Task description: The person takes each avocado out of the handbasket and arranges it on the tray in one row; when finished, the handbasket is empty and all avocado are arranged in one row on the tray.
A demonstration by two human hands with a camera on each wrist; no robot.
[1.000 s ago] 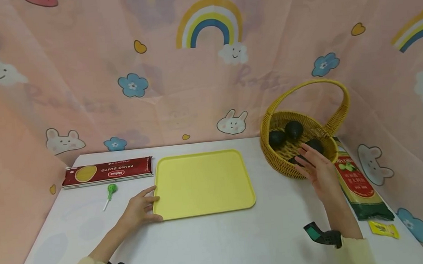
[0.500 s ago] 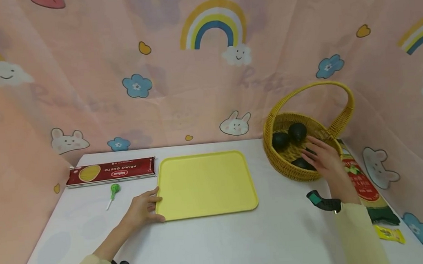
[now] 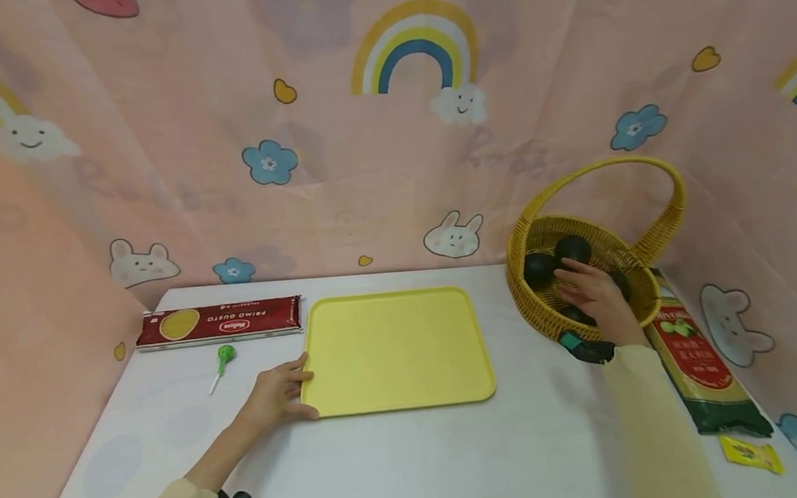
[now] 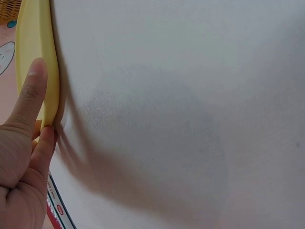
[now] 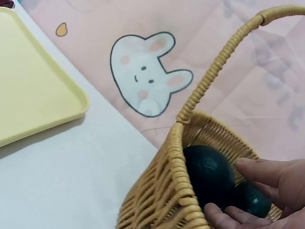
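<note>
At the left end of a yellow tray (image 3: 395,351), my left hand (image 3: 270,397) holds the near corner, thumb on the near side and fingers over the left rim. The left wrist view shows the thumb of that hand (image 4: 24,157) straight along the tray's side (image 4: 51,71). My right hand (image 3: 599,297) is inside the yellow wicker basket (image 3: 531,309), among several dark round fruits (image 3: 574,250). In the right wrist view its thumb and fingers (image 5: 219,217) are spread apart beside a large dark fruit (image 5: 207,174) and a smaller one (image 5: 251,198); no firm grip shows.
A red spaghetti pack (image 3: 219,322) lies back left, with a green lollipop (image 3: 225,355) in front of it. Right of the basket are a green and red bag (image 3: 705,366) and a small yellow packet (image 3: 751,454). A patterned pink cloth hangs behind the white table.
My right hand has moved forward and deeper into the basket, its fingers coming in beside the fruits. The left hand has stayed at the tray's corner. The head view has shifted slightly.
</note>
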